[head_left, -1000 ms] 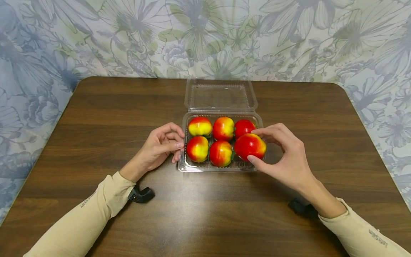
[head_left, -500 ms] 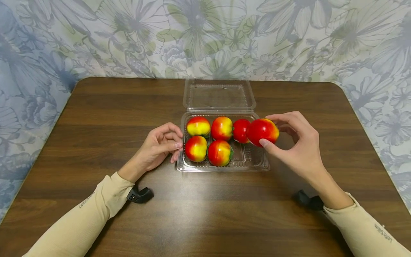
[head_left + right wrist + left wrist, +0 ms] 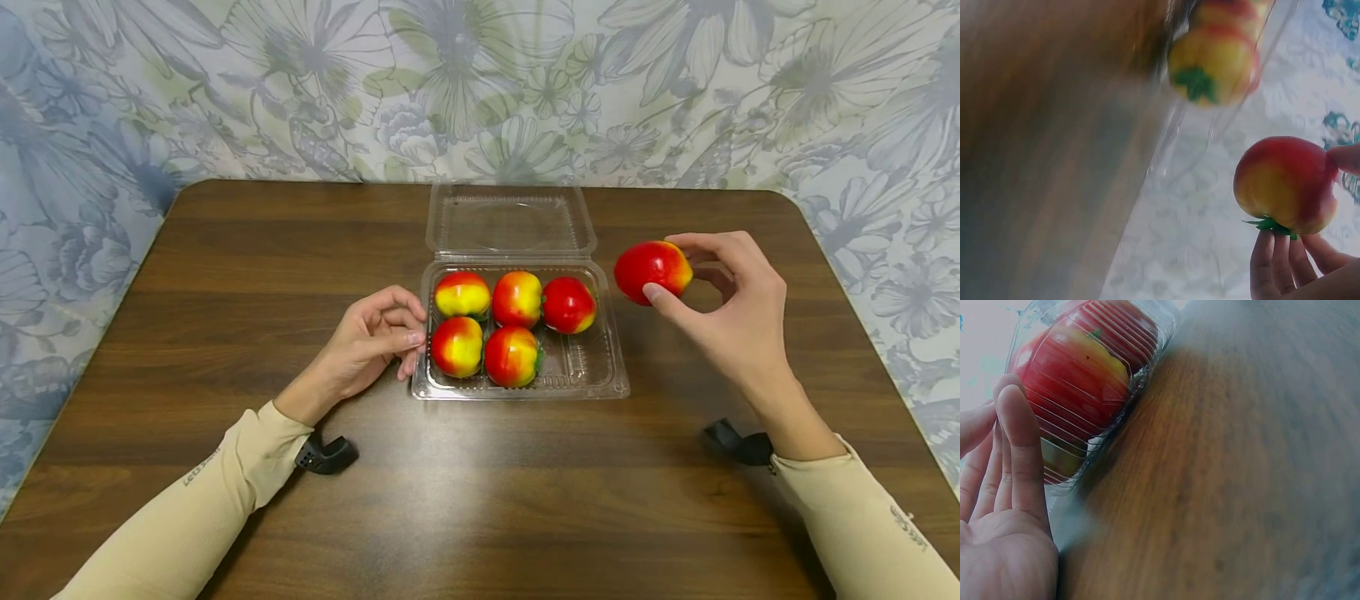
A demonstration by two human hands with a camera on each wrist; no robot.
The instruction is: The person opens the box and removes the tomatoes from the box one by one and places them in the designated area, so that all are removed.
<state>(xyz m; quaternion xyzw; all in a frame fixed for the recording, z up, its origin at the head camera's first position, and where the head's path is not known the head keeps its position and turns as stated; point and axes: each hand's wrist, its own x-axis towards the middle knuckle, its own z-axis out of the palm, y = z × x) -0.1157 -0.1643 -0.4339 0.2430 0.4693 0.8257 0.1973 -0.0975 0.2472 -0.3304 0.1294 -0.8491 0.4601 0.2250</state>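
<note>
My right hand (image 3: 738, 308) holds a red-and-yellow fruit (image 3: 651, 272) between thumb and fingers, in the air right of a clear plastic container (image 3: 517, 393). A green leafy cap shows on the held fruit (image 3: 1285, 187) in the right wrist view. Several similar fruits lie in the container, among them a red one (image 3: 570, 306) at the back right and another (image 3: 512, 357) at the front middle. The front right compartment (image 3: 579, 363) has no fruit in it. At the container's left rim, my left hand (image 3: 381, 337) pinches the edge with thumb and fingertips.
The container's lid (image 3: 512, 218) lies open toward the back of the brown wooden table (image 3: 480, 500). Behind the table hangs a flower-patterned backdrop (image 3: 480, 92). Dark wrist devices sit under both forearms.
My right hand has lifted the fruit out from the front right of the container and carried it right and back, past the rim. The left hand has stayed at the left edge.
</note>
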